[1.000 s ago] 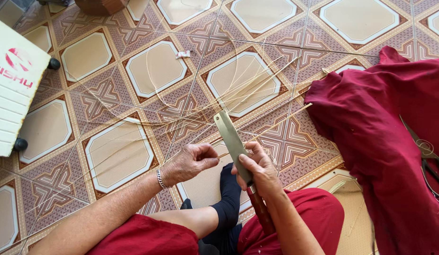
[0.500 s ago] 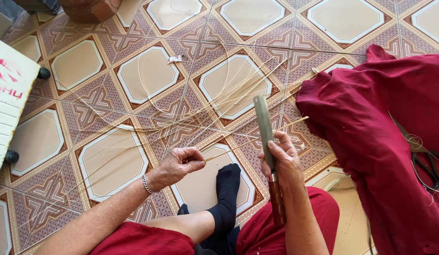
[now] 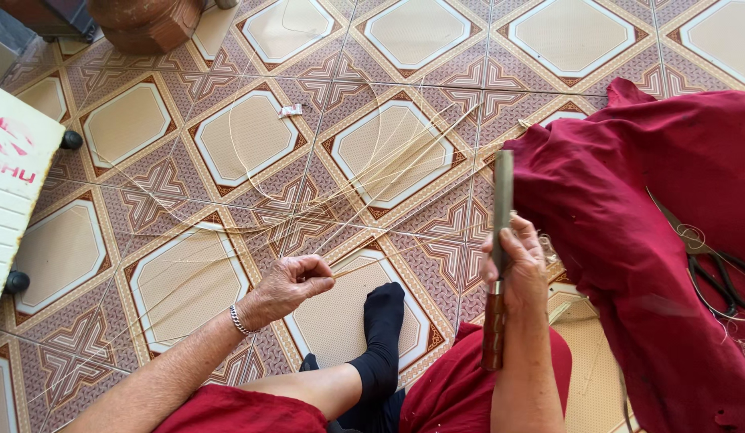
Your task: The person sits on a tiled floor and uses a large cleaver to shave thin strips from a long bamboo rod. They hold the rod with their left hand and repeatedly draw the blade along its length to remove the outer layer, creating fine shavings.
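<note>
At the left edge of the patterned tile floor (image 3: 252, 136), a white slatted plastic crate (image 3: 12, 200) is seen, with a brown wooden block (image 3: 144, 24) at the upper left corner. Thin pale cane strips (image 3: 364, 192) are spread loosely across the middle of the floor, curved and crossed, none yet woven or bundled. One strip's end is pinched between thumb and fingertips of the left hand (image 3: 288, 285), whose wrist is ringed by a silver bracelet (image 3: 239, 320). A black-socked foot (image 3: 383, 321) is rested on the tiles between the hands. A flat-bladed knife (image 3: 501, 240), held upright, is gripped at its wooden handle by the closed right hand (image 3: 517, 269). A dark red cloth (image 3: 653, 232) is heaped along the right edge, with black scissors (image 3: 709, 261) laid on it. The work is judged to be at an early stage, the many strips on the floor being left loose.
</note>
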